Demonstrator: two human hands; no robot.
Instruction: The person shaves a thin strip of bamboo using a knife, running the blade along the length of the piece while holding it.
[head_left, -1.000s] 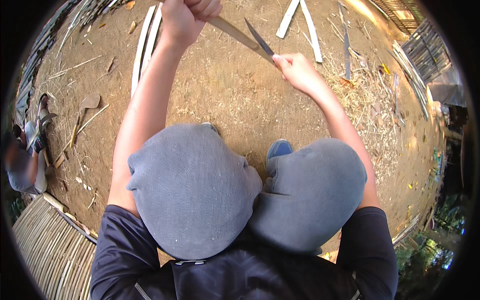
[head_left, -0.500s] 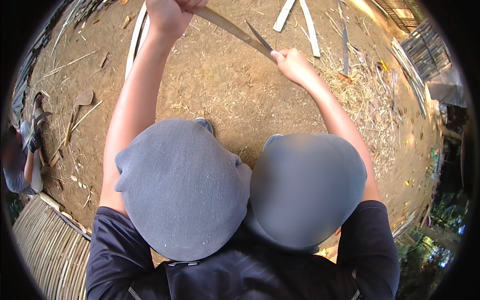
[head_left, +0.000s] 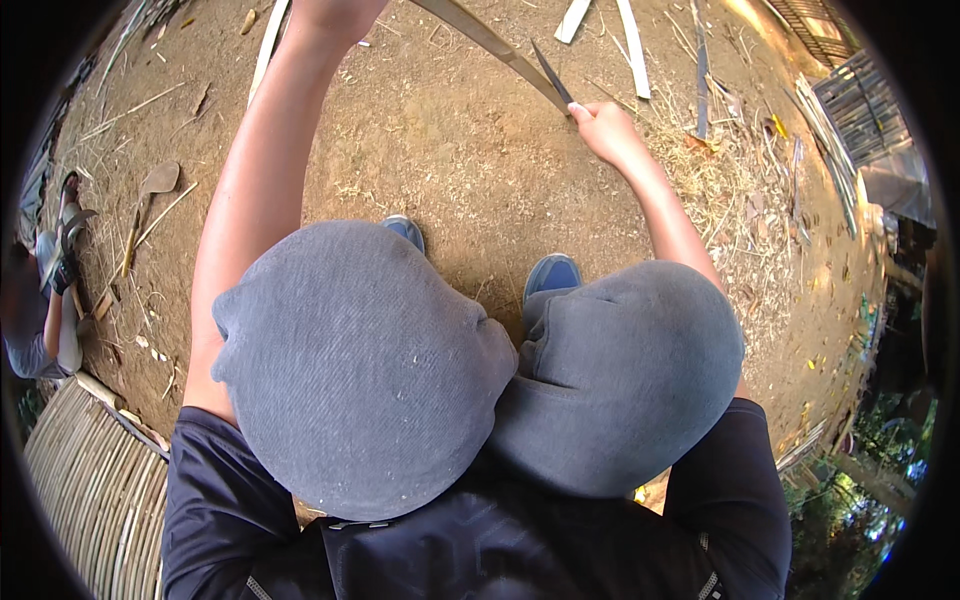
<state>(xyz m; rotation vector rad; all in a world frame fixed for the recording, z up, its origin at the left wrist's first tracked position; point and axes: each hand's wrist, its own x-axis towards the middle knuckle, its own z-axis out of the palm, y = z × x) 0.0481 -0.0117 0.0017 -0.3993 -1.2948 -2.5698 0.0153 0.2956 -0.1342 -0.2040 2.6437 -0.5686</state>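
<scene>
My left hand [head_left: 338, 14] is at the top edge, its fingers mostly cut off by the frame. A long, bent bamboo strip [head_left: 485, 40] runs from beside it down to my right hand [head_left: 604, 132]. My right hand is closed around a knife whose handle is hidden; its thin dark blade [head_left: 550, 72] points up and to the left, close along the strip. Whether the blade touches the strip I cannot make out. Between my arms are my knees in grey trousers, with blue shoes on the dirt below.
Pale split strips [head_left: 632, 50] and a dark strip [head_left: 701, 75] lie on the dirt ahead. Shavings and dry straw are scattered at the right. At far left, a person [head_left: 45, 310] sits near a flat-bladed tool [head_left: 160, 180]. A slatted bamboo surface [head_left: 95, 490] stands at lower left.
My right hand and the knife have shifted right and slightly down. My left hand has moved up, partly out of view. My right knee has moved, showing more of both shoes.
</scene>
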